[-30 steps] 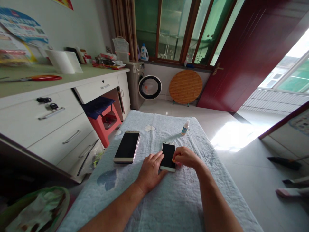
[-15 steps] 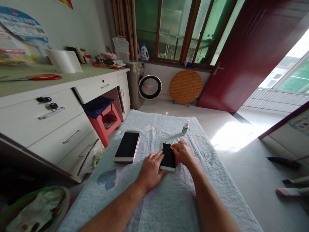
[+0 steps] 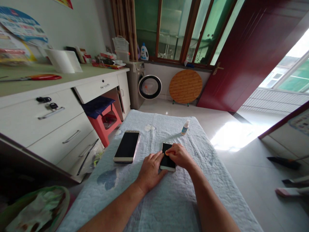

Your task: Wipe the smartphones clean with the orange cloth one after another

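A white-framed smartphone [image 3: 168, 162] lies face up on the cloth with its screen dark. My left hand [image 3: 151, 172] holds it along the left side, fingers on the left edge and thumb by the bottom corner. Pressed to the upper part of the screen is a small orange-yellow pad [image 3: 167, 152], pinched in the fingertips of my right hand [image 3: 180, 156]; most of the pad is hidden. To the left, a larger gold-rimmed phone [image 3: 127, 146] rests face up, untouched. Beyond my right hand a small spray bottle [image 3: 185, 128] stands upright.
A pale blue quilted cloth [image 3: 166, 206] covers the table. Along the left runs a white desk [image 3: 55, 116] with drawers, a red stool [image 3: 106, 122] under it. A washing machine [image 3: 135, 87] with its door open and a round wooden tabletop [image 3: 185, 86] are at the back.
My right hand has slid the pad left and slightly down across the screen, from the upper right edge towards the middle. My left hand and the phones have stayed put.
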`<state>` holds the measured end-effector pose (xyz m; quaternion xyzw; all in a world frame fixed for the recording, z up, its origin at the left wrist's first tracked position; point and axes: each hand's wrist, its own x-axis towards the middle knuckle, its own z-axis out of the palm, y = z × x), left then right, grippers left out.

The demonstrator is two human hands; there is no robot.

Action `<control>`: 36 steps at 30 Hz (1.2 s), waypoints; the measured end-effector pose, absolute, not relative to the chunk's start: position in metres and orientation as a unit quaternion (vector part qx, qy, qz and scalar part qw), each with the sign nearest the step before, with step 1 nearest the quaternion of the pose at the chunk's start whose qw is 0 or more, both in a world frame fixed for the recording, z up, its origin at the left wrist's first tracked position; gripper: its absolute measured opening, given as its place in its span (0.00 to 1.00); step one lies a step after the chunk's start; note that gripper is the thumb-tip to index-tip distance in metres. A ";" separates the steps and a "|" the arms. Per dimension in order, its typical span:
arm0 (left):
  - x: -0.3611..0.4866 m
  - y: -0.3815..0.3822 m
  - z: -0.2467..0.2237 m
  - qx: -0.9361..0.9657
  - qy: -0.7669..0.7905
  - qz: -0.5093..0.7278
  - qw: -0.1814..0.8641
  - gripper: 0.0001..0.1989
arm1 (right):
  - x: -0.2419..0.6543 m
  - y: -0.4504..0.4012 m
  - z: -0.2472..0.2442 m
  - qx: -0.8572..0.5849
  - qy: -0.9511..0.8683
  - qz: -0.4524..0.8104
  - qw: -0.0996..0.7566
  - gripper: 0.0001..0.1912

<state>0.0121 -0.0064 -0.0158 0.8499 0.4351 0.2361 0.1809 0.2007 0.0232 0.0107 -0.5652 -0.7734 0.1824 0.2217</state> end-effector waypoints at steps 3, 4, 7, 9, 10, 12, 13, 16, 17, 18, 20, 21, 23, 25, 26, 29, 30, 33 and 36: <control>0.011 -0.006 -0.019 0.847 0.441 0.241 0.174 0.30 | 0.200 0.021 0.016 -0.559 -0.771 0.216 0.214 0.12; 0.011 -0.007 -0.019 0.846 0.444 0.239 0.172 0.30 | 0.200 0.021 0.017 -0.559 -0.770 0.221 0.213 0.12; 0.012 -0.007 -0.018 0.844 0.454 0.230 0.169 0.30 | 0.202 0.021 0.016 -0.569 -0.763 0.222 0.210 0.11; 0.013 -0.008 -0.016 0.843 0.457 0.229 0.171 0.29 | 0.205 0.023 0.012 -0.577 -0.757 0.212 0.220 0.12; 0.013 -0.008 -0.015 0.842 0.457 0.229 0.172 0.29 | 0.207 0.025 0.009 -0.584 -0.753 0.201 0.228 0.12; 0.013 -0.008 -0.013 0.840 0.459 0.230 0.176 0.29 | 0.209 0.028 0.003 -0.604 -0.742 0.170 0.239 0.12; 0.014 -0.008 -0.012 0.840 0.459 0.229 0.178 0.29 | 0.210 0.029 0.000 -0.613 -0.737 0.153 0.239 0.12; 0.014 -0.008 -0.012 0.839 0.457 0.231 0.184 0.29 | 0.210 0.030 -0.005 -0.629 -0.735 0.115 0.226 0.12; 0.014 -0.008 -0.013 0.839 0.456 0.233 0.184 0.29 | 0.209 0.030 -0.005 -0.631 -0.736 0.106 0.221 0.13; 0.013 -0.007 -0.013 0.839 0.454 0.236 0.184 0.29 | 0.208 0.030 -0.005 -0.634 -0.736 0.098 0.218 0.13; 0.014 -0.007 -0.014 0.839 0.453 0.241 0.184 0.29 | 0.206 0.029 -0.004 -0.635 -0.736 0.085 0.217 0.12; 0.014 -0.007 -0.014 0.838 0.453 0.242 0.184 0.29 | 0.205 0.028 -0.004 -0.634 -0.738 0.082 0.217 0.12; 0.014 -0.007 -0.014 0.837 0.453 0.244 0.186 0.29 | 0.203 0.027 -0.002 -0.626 -0.744 0.082 0.218 0.12; 0.014 -0.007 -0.012 0.834 0.456 0.247 0.189 0.28 | 0.201 0.026 0.001 -0.613 -0.756 0.085 0.215 0.12; 0.015 -0.007 -0.011 0.832 0.457 0.249 0.191 0.28 | 0.200 0.026 0.001 -0.605 -0.761 0.087 0.215 0.11; 0.015 -0.008 -0.008 0.826 0.459 0.258 0.200 0.26 | 0.198 0.025 0.003 -0.588 -0.774 0.092 0.214 0.11; 0.015 -0.008 -0.008 0.824 0.461 0.260 0.203 0.24 | 0.197 0.024 0.004 -0.585 -0.777 0.094 0.212 0.11; 0.015 -0.008 -0.007 0.818 0.468 0.265 0.206 0.22 | 0.196 0.024 0.005 -0.580 -0.782 0.107 0.201 0.11; 0.015 -0.009 -0.007 0.821 0.465 0.264 0.201 0.21 | 0.195 0.022 0.006 -0.571 -0.786 0.130 0.200 0.13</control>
